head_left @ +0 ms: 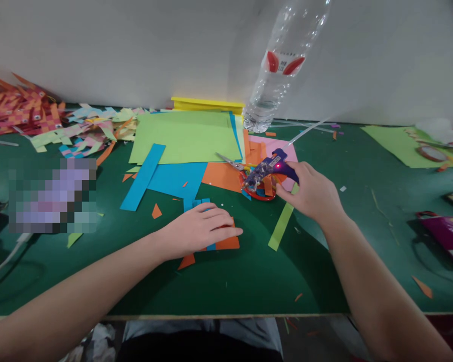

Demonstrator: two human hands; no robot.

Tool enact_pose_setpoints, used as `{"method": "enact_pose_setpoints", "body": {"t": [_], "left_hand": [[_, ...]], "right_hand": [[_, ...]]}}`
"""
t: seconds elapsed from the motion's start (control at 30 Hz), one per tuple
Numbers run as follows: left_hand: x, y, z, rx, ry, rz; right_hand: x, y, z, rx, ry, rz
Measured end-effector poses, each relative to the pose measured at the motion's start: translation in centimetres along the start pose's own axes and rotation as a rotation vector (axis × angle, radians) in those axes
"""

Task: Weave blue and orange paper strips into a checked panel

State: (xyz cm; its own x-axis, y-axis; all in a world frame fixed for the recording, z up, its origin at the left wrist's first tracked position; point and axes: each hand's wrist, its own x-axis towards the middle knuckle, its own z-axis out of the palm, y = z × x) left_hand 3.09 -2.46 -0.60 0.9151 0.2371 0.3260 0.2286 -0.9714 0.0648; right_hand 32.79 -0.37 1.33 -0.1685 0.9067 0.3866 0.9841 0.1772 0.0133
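My left hand (198, 230) lies flat over a piece of orange and blue paper (228, 242), fingers stretched out, hiding much of it. Further right, my right hand (311, 193) is closed on the handle of a purple hot glue gun (274, 166). A red light glows on the gun, and a clear glue stick (309, 130) juts from its back. Its tip, smeared with glue, points left over a pair of scissors (262, 195) with red handles. A blue paper strip (143, 177) and a green paper strip (282, 226) lie nearby.
Green paper sheets (184, 136) are stacked at the back beside a tilted-looking water bottle (275, 75). Woven paper pieces (22, 108) heap at the far left, near a blurred-out phone-like object (56, 198). A magenta device (447, 236) sits at the right edge. Scraps dot the green table (256, 286).
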Motion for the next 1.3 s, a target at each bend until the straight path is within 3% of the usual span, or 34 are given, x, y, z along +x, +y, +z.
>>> {"method": "enact_pose_setpoints", "body": {"t": [0.17, 0.6, 0.83, 1.07, 1.3], "left_hand": [[-0.1, -0.1, 0.1, -0.002, -0.031, -0.016], [-0.1, 0.2, -0.7, 0.186, 0.122, 0.063], [-0.5, 0.5, -2.0, 0.283, 0.106, 0.12], [-2.4, 0.8, -3.8, 0.303, 0.114, 0.107], [-4.9, 0.2, -4.1, 0.277, 0.134, 0.049]], "right_hand": [[0.0, 0.0, 0.0, -0.011, 0.001, -0.006], [-0.1, 0.0, -0.1, -0.012, 0.018, -0.005], [0.0, -0.1, -0.3, -0.007, 0.03, -0.019], [-0.3, -1.1, -0.9, 0.031, 0.095, -0.061], [-0.9, -3.0, -1.2, 0.112, 0.032, -0.211]]}}
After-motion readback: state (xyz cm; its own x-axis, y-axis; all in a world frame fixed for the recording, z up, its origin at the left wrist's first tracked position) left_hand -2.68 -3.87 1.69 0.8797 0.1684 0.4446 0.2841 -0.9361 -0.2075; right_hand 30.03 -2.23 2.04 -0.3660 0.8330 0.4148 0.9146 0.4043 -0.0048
